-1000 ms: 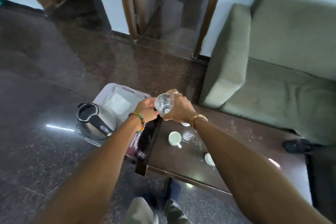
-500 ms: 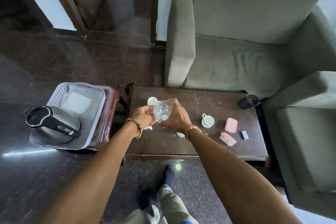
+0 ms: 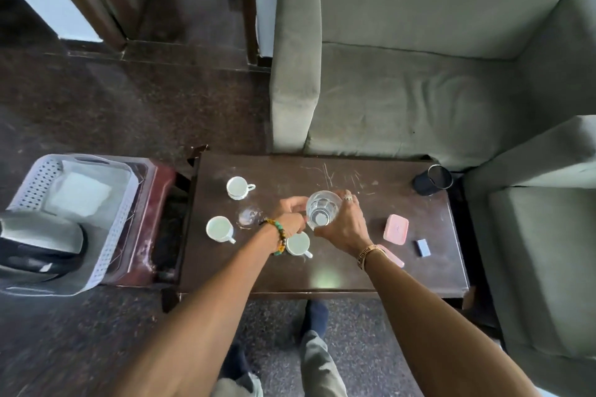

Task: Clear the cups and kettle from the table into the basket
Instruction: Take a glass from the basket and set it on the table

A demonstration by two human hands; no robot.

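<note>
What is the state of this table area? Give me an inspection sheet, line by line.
Surface: dark wooden table, scratched at the far side.
Job's things: three white cups on the table; glass in hand; what looks like another clear glass on the table; kettle already in the basket.
Clutter: two pink cases, grey box, dark container.
Grips: right hand grips the glass; left hand beside it, contact unclear.
Cables: nothing seen.
Surroundings: green sofa, armchair, dark floor.

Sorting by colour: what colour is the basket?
The basket is pale lavender, perforated; head view.
</note>
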